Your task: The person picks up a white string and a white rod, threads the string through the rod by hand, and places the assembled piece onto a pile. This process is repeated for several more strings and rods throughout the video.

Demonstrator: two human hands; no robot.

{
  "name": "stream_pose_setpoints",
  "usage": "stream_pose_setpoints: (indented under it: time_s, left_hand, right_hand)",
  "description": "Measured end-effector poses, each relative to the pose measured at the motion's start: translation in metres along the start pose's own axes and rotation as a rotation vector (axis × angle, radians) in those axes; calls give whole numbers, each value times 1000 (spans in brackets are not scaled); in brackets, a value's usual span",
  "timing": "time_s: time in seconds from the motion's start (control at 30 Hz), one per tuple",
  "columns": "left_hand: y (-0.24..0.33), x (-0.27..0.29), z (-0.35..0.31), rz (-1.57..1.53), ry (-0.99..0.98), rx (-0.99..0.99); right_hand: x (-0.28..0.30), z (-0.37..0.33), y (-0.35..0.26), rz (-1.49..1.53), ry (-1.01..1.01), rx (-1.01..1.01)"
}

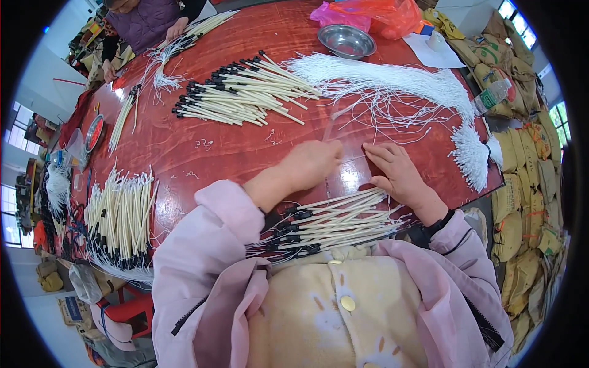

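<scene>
My left hand (311, 165) is closed, fingers curled, above the red table in front of me; what it pinches is hidden. A faint, thin white line runs from it toward my right hand (399, 175). That hand lies over the tabletop with fingers stretched and thumb apart, holding nothing I can see. Just below both hands, against my body, is a pile of cream sticks (343, 218) with black ends and white strings. Beyond the hands lies a big bundle of white strings (392, 86). Left of it is a heap of cream sticks with black caps (245, 89).
A metal bowl (347, 42) and red and pink plastic bags (374, 15) stand at the far side. At left is another stick bundle (123, 214). A plastic bottle (492, 96) lies near the right edge. A co-worker (147, 27) handles sticks at far left. Sacks (521, 184) line the right.
</scene>
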State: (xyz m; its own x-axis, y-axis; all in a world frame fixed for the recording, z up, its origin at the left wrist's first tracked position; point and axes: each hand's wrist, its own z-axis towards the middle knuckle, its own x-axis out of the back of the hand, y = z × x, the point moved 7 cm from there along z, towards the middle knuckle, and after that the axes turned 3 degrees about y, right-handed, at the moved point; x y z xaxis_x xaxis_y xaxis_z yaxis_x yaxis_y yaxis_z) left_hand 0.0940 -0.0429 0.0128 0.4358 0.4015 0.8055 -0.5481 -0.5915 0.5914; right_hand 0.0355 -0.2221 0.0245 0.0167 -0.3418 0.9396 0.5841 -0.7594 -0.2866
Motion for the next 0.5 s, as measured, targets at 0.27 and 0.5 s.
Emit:
stream_pose_setpoints:
  time_s: [0.27,0.5]
  left_hand:
    - [-93,97,-118,-442,420,502]
    - [-112,60,-167,-314,436,511]
  right_hand:
    - [23,-40,73,-223,7,-164]
    - [24,-29,63,-166,148,-170]
